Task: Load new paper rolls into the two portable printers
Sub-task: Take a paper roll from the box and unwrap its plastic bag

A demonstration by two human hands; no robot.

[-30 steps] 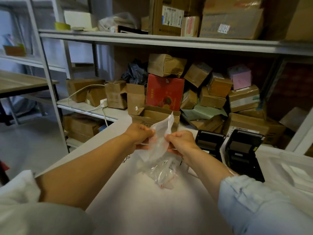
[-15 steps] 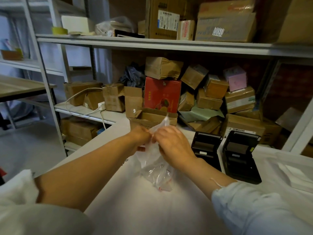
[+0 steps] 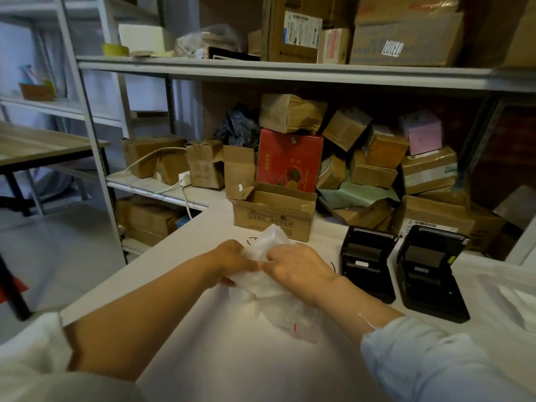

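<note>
Head view: white table (image 3: 203, 358) is smooth and matte; two boxy black printers (image 3: 368, 268) stand open at right, rolls not visible. Near centre, left hand (image 3: 232, 256) and right hand (image 3: 298, 265) pinch a thin, crinkly clear bag (image 3: 278, 300); pull gently, keeping it low, lest contents spill.

Both hands (image 3: 295, 264) on plastic bag (image 3: 275, 294)

Clear plastic bag (image 3: 280, 303) with a small red mark; two printers (image 3: 367, 269) all black on a white table (image 3: 232, 358); behind, brown cardboard boxes (image 3: 272, 211), one red box (image 3: 290, 159) printed with fruit, one pale pink box (image 3: 420, 132); right sleeve (image 3: 429, 361) light blue.
</note>
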